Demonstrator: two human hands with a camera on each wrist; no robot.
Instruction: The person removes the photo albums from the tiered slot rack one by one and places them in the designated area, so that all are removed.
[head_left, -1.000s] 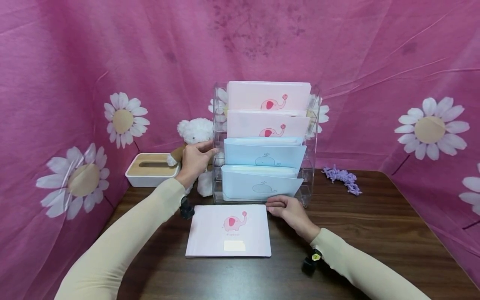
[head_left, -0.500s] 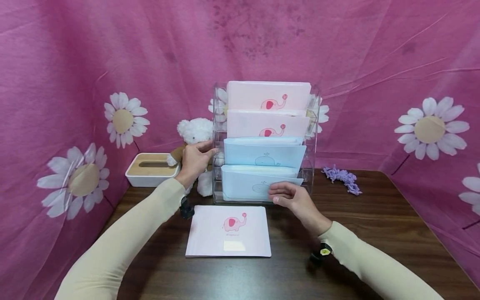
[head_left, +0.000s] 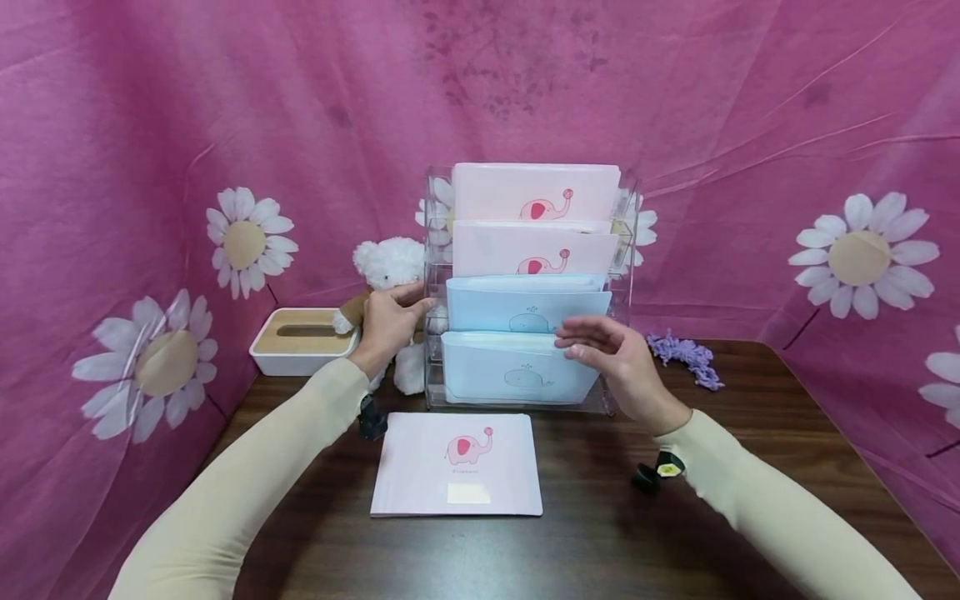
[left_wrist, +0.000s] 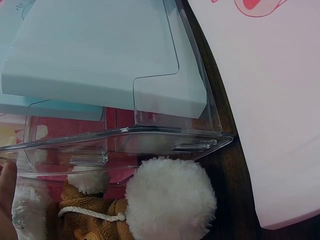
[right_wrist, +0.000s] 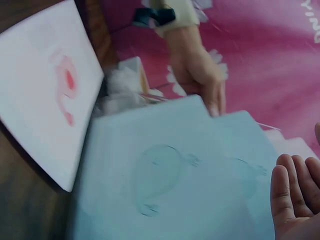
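A clear acrylic file rack [head_left: 429,367] stands upright at the table's middle. Two pink elephant folders [head_left: 495,192] fill its upper tiers; two blue whale folders sit below. My left hand [head_left: 390,327] rests against the rack's left side, fingers extended and thumb tip at the front edge. The left wrist view shows only a bit of this hand [left_wrist: 7,200]. My right hand [head_left: 622,367] is raised at the upper right corner of the lowest blue folder [head_left: 480,375], fingers straight and together. In the right wrist view its fingers [right_wrist: 284,192] hold nothing. Another pink elephant folder [head_left: 412,467] lies flat before the rack.
A white teddy bear [head_left: 386,258] in brown clothing sits behind my left hand. To its left is a white tissue box [head_left: 288,363] with a wooden lid. Purple yarn [head_left: 686,354] lies right of the rack. Pink flowered cloth [head_left: 720,167] hangs around the table.
My right hand has risen from the lower front of the rack, along the lowest blue folder, to its upper right corner. The left hand has stayed at the rack's side.
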